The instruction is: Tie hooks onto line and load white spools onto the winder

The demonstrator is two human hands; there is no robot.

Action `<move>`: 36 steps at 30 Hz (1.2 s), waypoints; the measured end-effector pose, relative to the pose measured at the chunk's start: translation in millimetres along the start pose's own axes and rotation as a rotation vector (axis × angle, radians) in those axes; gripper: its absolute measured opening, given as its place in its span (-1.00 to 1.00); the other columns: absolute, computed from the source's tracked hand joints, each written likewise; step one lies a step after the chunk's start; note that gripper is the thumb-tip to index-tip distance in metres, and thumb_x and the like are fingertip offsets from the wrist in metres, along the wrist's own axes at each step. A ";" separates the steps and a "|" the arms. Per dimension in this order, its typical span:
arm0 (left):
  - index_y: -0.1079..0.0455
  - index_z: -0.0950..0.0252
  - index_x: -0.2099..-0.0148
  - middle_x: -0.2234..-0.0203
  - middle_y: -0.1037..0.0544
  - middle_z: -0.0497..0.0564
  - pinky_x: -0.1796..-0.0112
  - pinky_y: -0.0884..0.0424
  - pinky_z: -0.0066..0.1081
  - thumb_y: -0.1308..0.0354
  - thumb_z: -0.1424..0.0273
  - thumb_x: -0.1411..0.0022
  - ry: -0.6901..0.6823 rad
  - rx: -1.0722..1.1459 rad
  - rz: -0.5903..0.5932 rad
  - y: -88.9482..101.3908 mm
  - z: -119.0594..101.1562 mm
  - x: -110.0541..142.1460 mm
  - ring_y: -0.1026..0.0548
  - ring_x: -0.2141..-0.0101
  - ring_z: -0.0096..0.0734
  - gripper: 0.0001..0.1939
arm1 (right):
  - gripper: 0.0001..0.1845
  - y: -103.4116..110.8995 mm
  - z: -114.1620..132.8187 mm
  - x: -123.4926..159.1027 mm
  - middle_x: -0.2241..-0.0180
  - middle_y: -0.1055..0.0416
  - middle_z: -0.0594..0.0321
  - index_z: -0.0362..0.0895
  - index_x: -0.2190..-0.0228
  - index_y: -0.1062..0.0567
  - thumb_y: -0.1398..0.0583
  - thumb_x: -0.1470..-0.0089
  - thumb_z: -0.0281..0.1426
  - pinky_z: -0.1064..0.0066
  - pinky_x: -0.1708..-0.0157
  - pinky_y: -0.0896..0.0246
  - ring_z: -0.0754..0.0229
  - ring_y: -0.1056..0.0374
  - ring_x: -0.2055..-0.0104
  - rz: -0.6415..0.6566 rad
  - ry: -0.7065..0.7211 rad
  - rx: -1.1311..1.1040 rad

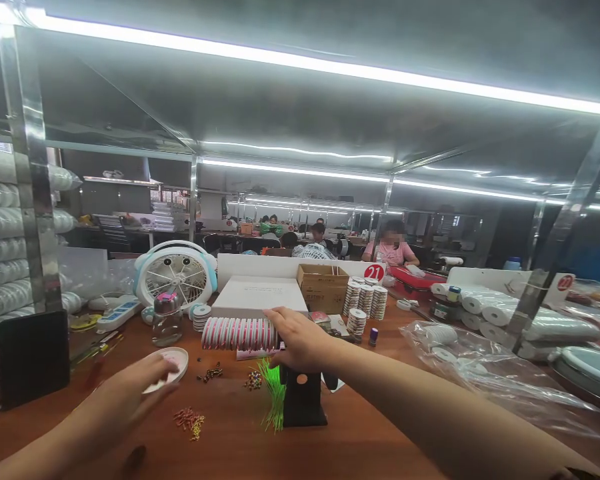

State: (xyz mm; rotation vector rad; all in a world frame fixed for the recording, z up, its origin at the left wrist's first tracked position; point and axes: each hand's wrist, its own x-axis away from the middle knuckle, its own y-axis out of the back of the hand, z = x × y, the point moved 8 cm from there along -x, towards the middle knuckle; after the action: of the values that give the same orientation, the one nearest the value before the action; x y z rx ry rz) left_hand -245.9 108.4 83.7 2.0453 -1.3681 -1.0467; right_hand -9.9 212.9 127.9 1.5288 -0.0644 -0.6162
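Observation:
My right hand (pixel 303 341) grips the right end of a horizontal row of pink-and-white thread spools (pixel 240 333), fingers over the top and thumb lower down. The row sits at the upper part of a black stand (pixel 305 400). Bright green strands (pixel 274 397) hang beside the stand. My left hand (pixel 143 380) is at the near left side of a small white dish (pixel 181 363) with something pinkish in it. Its fingers reach over the dish and its thumb is apart from them; whether they touch the dish, I cannot tell.
Small piles of dark beads (pixel 211 373), mixed beads (pixel 253 381) and red and gold pieces (pixel 190 421) lie on the table. Behind stand a fan (pixel 176 277), a bottle (pixel 167 323), a white box (pixel 260 293), a cardboard box (pixel 323 288) and stacked spools (pixel 356 323). A person (pixel 393 250) sits beyond.

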 end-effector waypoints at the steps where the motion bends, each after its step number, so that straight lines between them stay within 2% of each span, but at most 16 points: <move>1: -0.46 0.14 0.19 0.22 -0.54 0.09 0.18 -0.31 -0.23 -0.13 0.06 -0.01 0.002 0.032 -0.016 2.2 -6.3 -13.1 -0.45 0.21 -0.05 -0.62 | -0.11 -4.9 0.8 -3.6 -0.08 -0.16 -0.10 -0.28 -0.14 -0.09 -0.33 0.15 -0.29 0.23 -0.07 -0.06 -0.04 -0.12 -0.11 0.012 -0.001 0.010; 2: -0.41 0.15 0.06 0.11 -0.51 0.11 0.12 -0.29 -0.25 -0.15 0.06 -0.02 0.048 0.187 -0.010 1.4 -9.0 -25.3 -0.41 0.11 -0.06 -0.55 | -0.16 -8.6 0.8 -6.6 -0.07 -0.17 -0.10 -0.27 -0.12 -0.11 -0.31 0.14 -0.33 0.23 -0.05 -0.08 -0.04 -0.14 -0.10 0.021 -0.005 0.017; 4: -0.25 0.11 -0.12 -0.07 -0.38 0.08 0.08 -0.30 -0.29 -0.15 0.07 -0.05 0.144 0.558 0.111 -13.5 -15.8 -43.6 -0.31 -0.05 -0.11 -0.42 | -0.26 -12.6 -0.4 -10.8 -0.02 -0.21 -0.06 -0.25 -0.08 -0.16 -0.28 0.13 -0.39 0.25 0.01 -0.14 -0.02 -0.19 -0.05 0.030 -0.012 0.021; 5: -0.19 0.08 -0.16 -0.11 -0.34 0.06 0.07 -0.30 -0.30 -0.17 0.09 -0.05 0.168 0.691 0.179 -22.1 -21.0 -49.1 -0.29 -0.07 -0.14 -0.37 | -0.30 -13.4 -1.2 -12.0 0.01 -0.22 -0.04 -0.23 -0.06 -0.18 -0.27 0.13 -0.41 0.27 0.03 -0.17 -0.01 -0.22 -0.02 0.035 -0.014 0.022; 7: -0.18 0.11 -0.18 -0.06 -0.39 0.07 0.10 -0.34 -0.29 -0.23 0.13 -0.02 0.178 0.808 0.281 -35.4 -29.0 -54.2 -0.37 0.00 -0.15 -0.33 | -0.34 -14.2 -2.4 -13.5 0.04 -0.24 -0.01 -0.22 -0.04 -0.20 -0.24 0.13 -0.43 0.28 0.07 -0.20 0.01 -0.26 0.04 0.048 -0.019 0.026; 11: -0.33 0.19 -0.08 0.21 -0.55 0.06 0.16 -0.37 -0.29 -0.32 0.23 0.06 0.188 0.874 0.323 -42.4 -25.2 -54.6 -0.48 0.22 -0.22 -0.39 | -0.36 -16.8 1.6 -18.8 0.08 -0.26 0.01 -0.23 -0.02 -0.21 -0.22 0.15 -0.44 0.29 0.09 -0.22 0.02 -0.29 0.07 0.068 -0.032 0.013; 15: -0.39 0.15 -0.01 0.20 -0.54 0.01 0.15 -0.37 -0.29 -0.34 0.27 0.08 0.221 0.930 0.305 -35.3 -12.5 -55.7 -0.48 0.22 -0.25 -0.46 | -0.41 -15.5 12.4 -30.6 0.12 -0.29 0.01 -0.24 0.02 -0.26 -0.21 0.15 -0.45 0.29 0.10 -0.23 0.02 -0.30 0.08 0.093 -0.036 -0.056; 18: -0.37 0.16 -0.03 0.16 -0.53 0.03 0.10 -0.35 -0.27 -0.34 0.28 0.07 0.222 0.930 0.340 -34.3 -8.6 -56.6 -0.47 0.17 -0.22 -0.45 | -0.41 -10.6 9.2 -37.2 0.09 -0.32 0.02 -0.21 0.02 -0.30 -0.25 0.14 -0.36 0.27 0.07 -0.22 0.00 -0.30 0.05 0.219 -0.078 -0.111; 20: -0.35 0.17 -0.05 0.15 -0.54 0.05 0.09 -0.35 -0.25 -0.34 0.26 0.07 0.234 0.926 0.340 -35.1 -5.3 -57.3 -0.46 0.15 -0.19 -0.42 | -0.22 -6.5 0.8 -36.9 -0.03 -0.27 -0.03 -0.21 -0.08 -0.23 -0.29 0.17 -0.20 0.24 -0.03 -0.14 -0.05 -0.22 -0.06 0.333 -0.127 -0.155; 22: -0.33 0.16 -0.07 0.15 -0.54 0.05 0.10 -0.35 -0.26 -0.34 0.24 0.08 0.246 0.929 0.335 -36.4 -1.7 -58.0 -0.46 0.14 -0.18 -0.38 | 0.09 -0.3 -7.6 -34.9 -0.18 -0.08 -0.06 -0.21 -0.20 -0.02 -0.32 0.26 -0.06 0.22 -0.14 0.01 -0.08 -0.05 -0.19 0.374 -0.173 -0.181; 23: -0.32 0.14 -0.08 0.15 -0.54 0.04 0.11 -0.36 -0.28 -0.35 0.23 0.09 0.250 0.929 0.350 -38.1 -0.6 -58.0 -0.46 0.14 -0.18 -0.36 | 0.20 2.6 -9.4 -34.4 -0.23 0.02 -0.06 -0.20 -0.23 0.08 -0.33 0.30 -0.02 0.21 -0.17 0.06 -0.08 0.03 -0.23 0.356 -0.182 -0.178; 25: -0.32 0.12 -0.09 0.16 -0.55 0.02 0.13 -0.37 -0.31 -0.36 0.21 0.12 0.251 0.942 0.376 -40.9 0.2 -57.8 -0.46 0.15 -0.21 -0.33 | 0.25 4.1 -5.1 -34.7 -0.25 0.07 -0.07 -0.19 -0.24 0.15 -0.34 0.31 -0.02 0.16 -0.18 0.11 -0.10 0.08 -0.25 0.278 -0.165 -0.129; 28: -0.36 0.15 -0.06 0.25 -0.57 0.01 0.21 -0.40 -0.35 -0.39 0.19 0.19 0.266 0.975 0.329 -40.0 1.3 -58.1 -0.47 0.25 -0.26 -0.30 | 0.15 -5.2 21.2 -39.6 -0.20 -0.02 -0.14 -0.25 -0.22 0.08 -0.33 0.25 -0.07 -0.01 -0.20 0.23 -0.15 0.07 -0.22 0.141 -0.058 -0.010; 31: -0.39 0.20 -0.02 0.29 -0.57 0.01 0.28 -0.43 -0.39 -0.41 0.21 0.21 0.291 0.991 0.261 -38.0 0.5 -57.4 -0.48 0.34 -0.32 -0.32 | -0.06 -13.3 47.3 -46.6 -0.09 -0.17 -0.20 -0.35 -0.19 0.02 -0.27 0.11 -0.28 -0.11 -0.19 0.36 -0.15 -0.05 -0.15 0.065 0.016 0.108; 33: -0.40 0.20 -0.01 0.26 -0.58 0.01 0.30 -0.45 -0.40 -0.41 0.22 0.20 0.297 1.017 0.242 -37.7 -1.1 -57.6 -0.50 0.34 -0.33 -0.34 | -0.14 -9.0 51.2 -48.1 -0.04 -0.22 -0.20 -0.38 -0.17 -0.01 -0.22 0.09 -0.36 -0.09 -0.18 0.28 -0.13 -0.11 -0.10 0.066 -0.007 0.105; 36: -0.40 0.16 -0.01 0.20 -0.58 0.00 0.30 -0.47 -0.44 -0.40 0.23 0.19 0.298 1.050 0.226 -36.1 1.5 -60.7 -0.52 0.31 -0.32 -0.36 | -0.10 9.4 39.6 -40.1 -0.15 -0.08 -0.17 -0.36 -0.19 0.02 -0.20 0.10 -0.30 0.11 -0.16 0.08 -0.07 -0.02 -0.18 0.097 -0.081 -0.018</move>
State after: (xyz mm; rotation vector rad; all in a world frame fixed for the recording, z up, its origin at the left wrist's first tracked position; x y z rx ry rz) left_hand -239.8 178.4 77.1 2.4469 -2.1582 0.1800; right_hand -57.1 192.7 153.0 1.4742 -0.1935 -0.5991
